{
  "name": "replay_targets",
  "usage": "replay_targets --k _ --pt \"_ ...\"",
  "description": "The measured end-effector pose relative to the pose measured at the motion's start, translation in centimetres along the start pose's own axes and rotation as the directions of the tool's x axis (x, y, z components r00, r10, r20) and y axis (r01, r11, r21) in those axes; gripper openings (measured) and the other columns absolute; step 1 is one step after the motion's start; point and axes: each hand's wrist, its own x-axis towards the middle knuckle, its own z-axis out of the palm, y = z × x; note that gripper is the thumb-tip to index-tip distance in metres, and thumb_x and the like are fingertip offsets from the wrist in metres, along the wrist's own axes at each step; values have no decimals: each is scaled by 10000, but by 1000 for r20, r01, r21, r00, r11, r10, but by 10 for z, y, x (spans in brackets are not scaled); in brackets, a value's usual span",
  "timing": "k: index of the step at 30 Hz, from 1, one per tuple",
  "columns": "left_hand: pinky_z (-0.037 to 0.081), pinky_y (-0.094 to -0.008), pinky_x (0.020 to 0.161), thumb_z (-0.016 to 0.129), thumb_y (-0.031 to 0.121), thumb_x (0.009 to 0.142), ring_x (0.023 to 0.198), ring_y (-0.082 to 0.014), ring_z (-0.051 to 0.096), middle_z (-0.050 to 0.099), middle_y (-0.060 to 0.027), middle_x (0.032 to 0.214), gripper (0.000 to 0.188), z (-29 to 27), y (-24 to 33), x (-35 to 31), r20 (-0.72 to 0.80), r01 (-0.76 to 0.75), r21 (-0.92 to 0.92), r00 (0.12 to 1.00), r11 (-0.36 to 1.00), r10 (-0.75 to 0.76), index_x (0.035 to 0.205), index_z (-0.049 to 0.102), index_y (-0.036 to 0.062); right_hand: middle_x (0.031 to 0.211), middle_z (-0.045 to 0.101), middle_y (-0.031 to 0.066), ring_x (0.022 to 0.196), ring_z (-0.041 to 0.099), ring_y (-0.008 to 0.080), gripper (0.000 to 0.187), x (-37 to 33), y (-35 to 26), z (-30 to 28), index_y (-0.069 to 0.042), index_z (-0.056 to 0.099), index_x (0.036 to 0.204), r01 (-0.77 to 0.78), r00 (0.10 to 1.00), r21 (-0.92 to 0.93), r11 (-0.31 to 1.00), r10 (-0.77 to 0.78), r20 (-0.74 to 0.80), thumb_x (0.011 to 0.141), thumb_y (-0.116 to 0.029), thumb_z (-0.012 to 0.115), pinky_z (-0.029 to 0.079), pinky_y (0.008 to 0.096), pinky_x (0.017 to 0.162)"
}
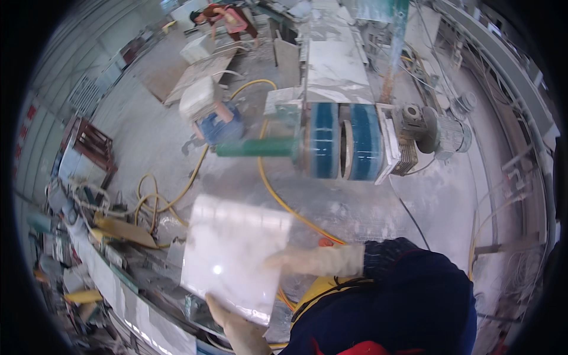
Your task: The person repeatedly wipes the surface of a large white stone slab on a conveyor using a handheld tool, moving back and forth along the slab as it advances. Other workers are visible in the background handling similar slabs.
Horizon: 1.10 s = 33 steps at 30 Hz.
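Note:
A glossy white square stone tile (231,248) is tilted in front of me, its lower edge toward my body. At that lower edge my left hand (234,325), in a cream glove, is closed on the tile. My right hand (302,260), also gloved in cream, reaches in from the right across the tile's edge. Its fingers lie stretched over the white face and are smeared by motion. The underside of the tile and any fingers beneath it are hidden.
A conveyor with blue rollers (324,142) and a motor (447,136) stands ahead, a green bar (254,148) jutting left. Yellow hose (272,189) crosses the floor. White blocks sit on a blue stool (222,124). Beyond, a person (228,21) bends over. Clutter lines the left bench (130,296).

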Motion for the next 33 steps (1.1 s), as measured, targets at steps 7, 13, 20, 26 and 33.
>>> replay_targets --k 7,13,20,26,33 --pt "397 -383 1108 508 411 1015 1319 -263 488 490 -125 1453 555 141 -47 96 251 115 308 948 944 -197 1464 429 92 1260 648 161 1224 578 256 297 -84 -42 -121 80 614 1230 94 786 -222 970 -209 -582 955 -30 604 435 378 1080" --pt "382 -376 1139 471 385 1039 1369 -279 450 462 -140 1488 543 121 -74 136 286 134 429 918 893 -275 1497 392 104 1014 679 70 841 640 173 219 -93 -43 -214 -33 650 1137 512 541 -165 843 -466 -700 944 -132 620 526 294 709" --pt "447 -361 1075 485 305 1028 1340 -266 476 464 -108 1486 508 97 -64 138 -55 267 297 963 917 -263 1482 393 96 1334 563 205 1250 548 317 361 -91 -78 -245 103 505 1281 756 507 385 529 -103 -856 932 14 534 410 443 1124" --pt "453 -362 1082 460 332 1032 1362 -274 463 445 -117 1508 514 72 -51 150 -53 223 287 975 932 -217 1487 390 104 1337 553 204 1262 534 325 373 -72 -56 -277 97 487 1295 818 420 360 449 -39 -906 929 32 525 410 453 1128" --pt "429 -349 1110 340 353 1079 1415 -267 395 364 -108 1568 494 86 -51 152 -211 283 335 952 899 -221 1507 367 108 1352 540 210 1275 519 343 399 -65 -21 -300 96 478 1313 803 450 350 482 -106 -887 923 27 525 393 473 1140"
